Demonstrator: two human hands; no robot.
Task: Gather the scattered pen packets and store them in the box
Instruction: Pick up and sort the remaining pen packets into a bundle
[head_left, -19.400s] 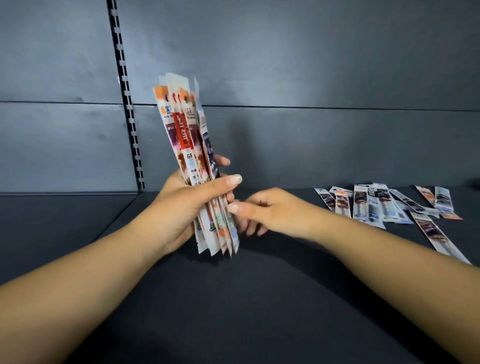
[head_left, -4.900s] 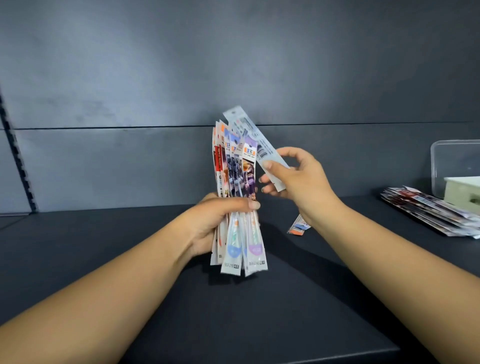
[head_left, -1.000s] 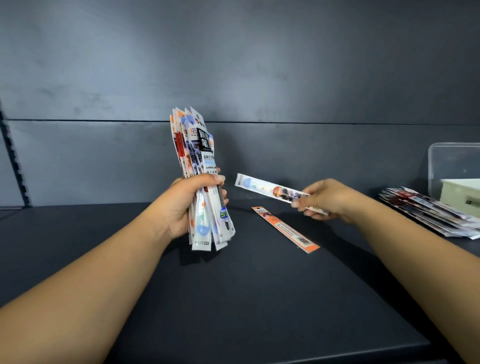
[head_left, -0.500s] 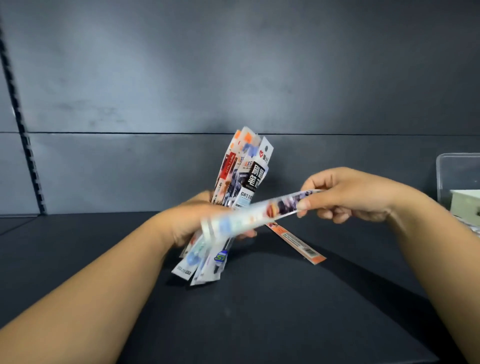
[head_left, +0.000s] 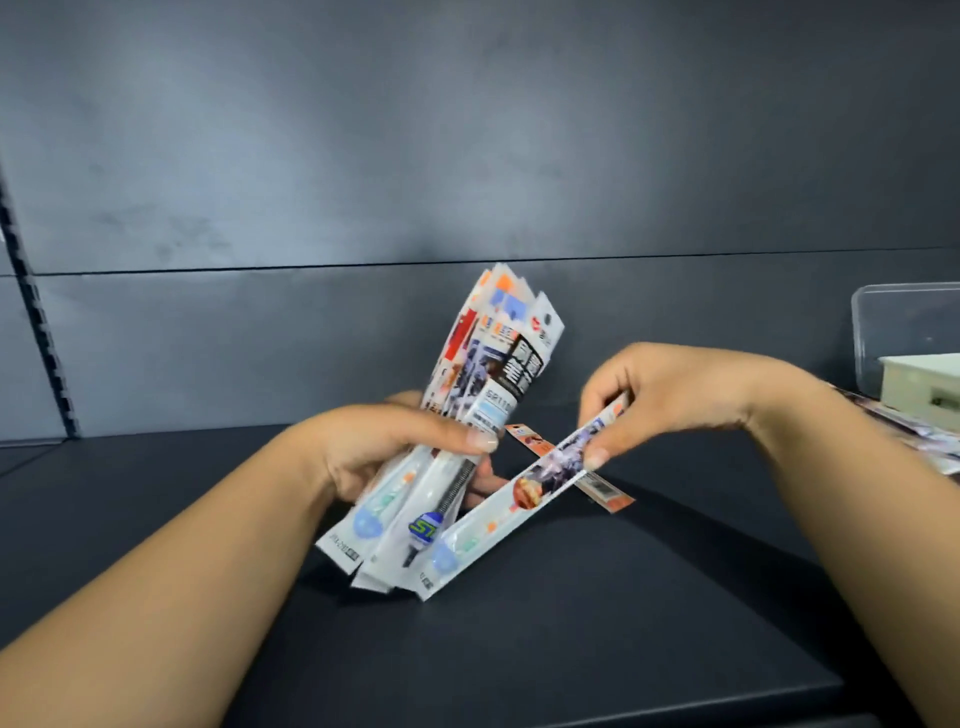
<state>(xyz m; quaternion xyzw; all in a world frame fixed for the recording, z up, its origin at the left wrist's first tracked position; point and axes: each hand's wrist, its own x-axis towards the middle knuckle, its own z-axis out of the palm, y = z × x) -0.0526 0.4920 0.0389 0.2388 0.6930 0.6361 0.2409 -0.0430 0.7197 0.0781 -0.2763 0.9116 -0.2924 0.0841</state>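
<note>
My left hand (head_left: 395, 447) grips a bundle of several pen packets (head_left: 493, 358) at its middle, tilted up to the right above the dark shelf. My right hand (head_left: 670, 395) pinches the upper end of a single white pen packet (head_left: 519, 499), which slants down to the left, its lower end beside the bundle's bottom. An orange-edged pen packet (head_left: 608, 491) lies flat on the shelf behind the held one. At the far right a clear plastic box (head_left: 904, 332) stands, with a pile of pen packets (head_left: 935, 441) in front of it.
The dark shelf surface (head_left: 519, 649) runs to a front edge at the bottom right. A grey back wall (head_left: 467, 156) closes the shelf, with a slotted upright rail (head_left: 41, 332) at the left. A pale cream block (head_left: 924, 384) sits by the clear box.
My right hand picked a white packet off the shelf and swung it left to the bundle; its lower end now sits by the bundle's bottom. The bundle has tilted to the right.
</note>
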